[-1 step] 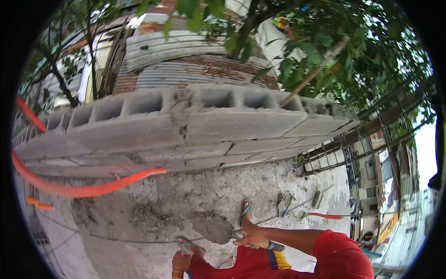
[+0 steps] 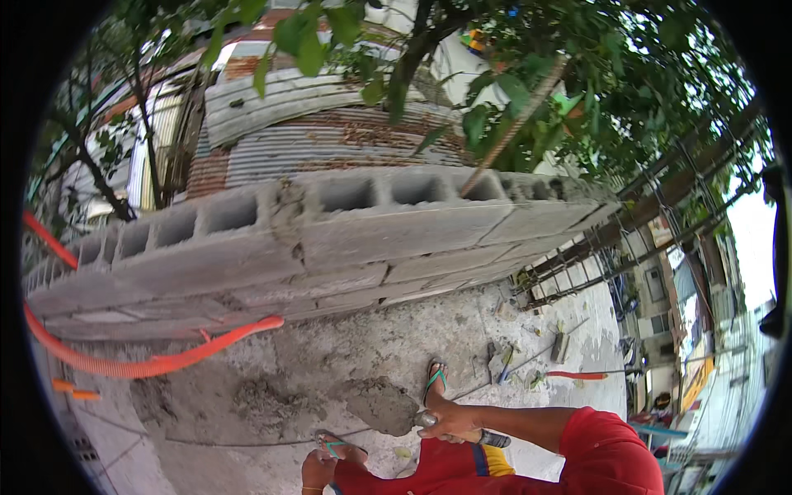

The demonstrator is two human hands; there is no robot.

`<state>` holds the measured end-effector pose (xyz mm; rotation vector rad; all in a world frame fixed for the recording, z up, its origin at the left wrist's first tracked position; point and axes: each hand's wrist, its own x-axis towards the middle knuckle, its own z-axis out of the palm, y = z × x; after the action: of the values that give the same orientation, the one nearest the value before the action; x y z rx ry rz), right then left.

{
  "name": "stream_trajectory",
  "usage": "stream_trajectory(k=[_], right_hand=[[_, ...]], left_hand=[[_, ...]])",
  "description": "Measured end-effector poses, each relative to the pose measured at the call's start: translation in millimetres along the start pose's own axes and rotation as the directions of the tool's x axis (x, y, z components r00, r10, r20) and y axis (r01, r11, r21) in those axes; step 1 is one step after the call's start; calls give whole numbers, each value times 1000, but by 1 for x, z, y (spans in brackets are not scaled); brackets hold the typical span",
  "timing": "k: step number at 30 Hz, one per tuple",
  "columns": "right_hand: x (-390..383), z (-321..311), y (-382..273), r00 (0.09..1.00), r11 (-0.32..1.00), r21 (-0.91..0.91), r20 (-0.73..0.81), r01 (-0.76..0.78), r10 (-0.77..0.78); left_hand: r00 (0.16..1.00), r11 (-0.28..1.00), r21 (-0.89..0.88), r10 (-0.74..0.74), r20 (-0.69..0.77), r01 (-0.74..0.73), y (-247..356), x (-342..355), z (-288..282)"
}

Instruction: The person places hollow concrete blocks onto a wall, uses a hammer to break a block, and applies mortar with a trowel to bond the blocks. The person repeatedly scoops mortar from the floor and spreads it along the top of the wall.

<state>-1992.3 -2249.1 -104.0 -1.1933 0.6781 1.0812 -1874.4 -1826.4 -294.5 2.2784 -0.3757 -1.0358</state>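
Note:
My right hand is closed round the handle of a trowel, low over the concrete between my feet. Grey wet mortar covers the trowel's blade, hiding most of it. Down by my left knee is my left hand, seen from its back; its fingers are hidden. A heap of mortar lies on the ground just left of the loaded blade. Ahead of me stands a wall of grey hollow blocks, its top cells open.
An orange corrugated conduit curves out along the wall's left foot. A steel rebar cage slants at the right, and a rod sticks up from the wall. Small tools lie right of my foot. Rusty roofing sheets lie beyond.
The view has tilted slightly, so the wall sits lower and further left in the picture. My right hand keeps its grip on the trowel; my left hand appears slightly lower.

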Motion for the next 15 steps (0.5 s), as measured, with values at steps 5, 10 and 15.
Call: stream_trajectory(k=[5, 10, 15], right_hand=[[-153, -63, 71, 971, 974, 161, -202, 160, -126], [-282, -133, 141, 910, 950, 188, -381, 250, -164], [-371, -183, 199, 864, 858, 392, -492, 330, -107]], left_hand=[[989, 984, 99, 146, 20, -147, 166, 34, -32], [892, 892, 52, 451, -41, -449, 380, 58, 21], [822, 825, -105, 563, 86, -555, 546, 68, 92]])
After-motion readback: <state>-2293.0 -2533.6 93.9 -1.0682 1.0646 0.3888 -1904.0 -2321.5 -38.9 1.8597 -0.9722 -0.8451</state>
